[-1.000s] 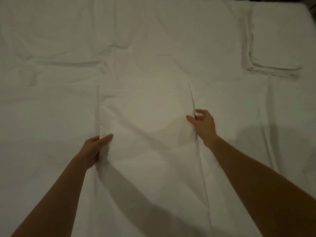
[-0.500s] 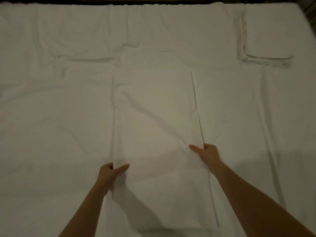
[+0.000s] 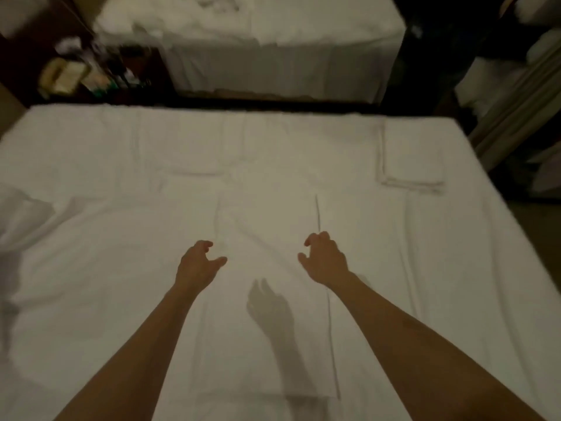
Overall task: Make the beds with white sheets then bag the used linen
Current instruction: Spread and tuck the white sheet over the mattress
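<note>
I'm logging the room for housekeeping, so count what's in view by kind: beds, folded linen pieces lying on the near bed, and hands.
Beds: 2, the near bed and the far bed
Folded linen pieces: 2, the long piece and the folded stack
Hands: 2, left hand and right hand
Total: 6

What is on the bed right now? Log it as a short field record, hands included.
bed: near bed, covered with a white sheet, wrinkled at the left
pillowcase: flat white piece lying lengthwise in the middle of the bed
folded linen: neat white stack near the far right corner
left hand: fingers loosely curled, holding nothing, above the pillowcase's left edge
right hand: fingers loosely curled, holding nothing, by the pillowcase's right edge
second bed: beyond the gap, rumpled white linen on top
</note>
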`<state>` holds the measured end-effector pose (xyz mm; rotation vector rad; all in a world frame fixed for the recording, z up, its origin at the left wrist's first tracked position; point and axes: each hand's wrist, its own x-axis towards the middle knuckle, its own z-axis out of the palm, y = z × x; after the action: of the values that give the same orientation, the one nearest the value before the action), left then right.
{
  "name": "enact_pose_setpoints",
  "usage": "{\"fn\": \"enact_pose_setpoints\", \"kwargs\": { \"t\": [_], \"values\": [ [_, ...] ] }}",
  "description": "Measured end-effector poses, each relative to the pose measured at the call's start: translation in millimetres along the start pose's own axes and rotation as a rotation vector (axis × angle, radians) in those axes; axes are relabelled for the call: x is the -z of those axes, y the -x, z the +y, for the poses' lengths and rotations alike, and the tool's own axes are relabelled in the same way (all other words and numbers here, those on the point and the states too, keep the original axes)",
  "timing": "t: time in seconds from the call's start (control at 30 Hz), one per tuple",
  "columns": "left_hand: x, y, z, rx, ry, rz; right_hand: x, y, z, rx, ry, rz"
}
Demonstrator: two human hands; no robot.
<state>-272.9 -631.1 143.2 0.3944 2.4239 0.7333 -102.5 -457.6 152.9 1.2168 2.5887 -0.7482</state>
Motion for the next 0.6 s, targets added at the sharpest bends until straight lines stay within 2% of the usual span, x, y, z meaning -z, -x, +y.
{"fn": "enact_pose_setpoints", "kwargs": {
  "t": [0.07,0.17,0.27,0.43,0.6],
  "values": [
    [36.7,21.2,42.7,-0.037,0.001,0.003,48.9,15.3,-24.0,0.093,0.138,-0.003],
    [87.6,60.9,93.9,-0.111,-0.043,-0.008,115.3,44.9,-56.2,0.11,0.115,-0.033],
    [129.9,93.8,128.7,-0.199,-0.118,-0.015,163.8,74.3,-82.9,0.127,0.242,0.019],
    [186.2,128.6,165.6,-0.398,-0.198,-0.003,217.3,123.2,-125.4,0.097,0.235,0.056],
    [230.8,154.5,178.3,-0.557,-0.219,0.012,235.1,158.0,-163.4,0.02,0.205,0.094]
  ]
}}
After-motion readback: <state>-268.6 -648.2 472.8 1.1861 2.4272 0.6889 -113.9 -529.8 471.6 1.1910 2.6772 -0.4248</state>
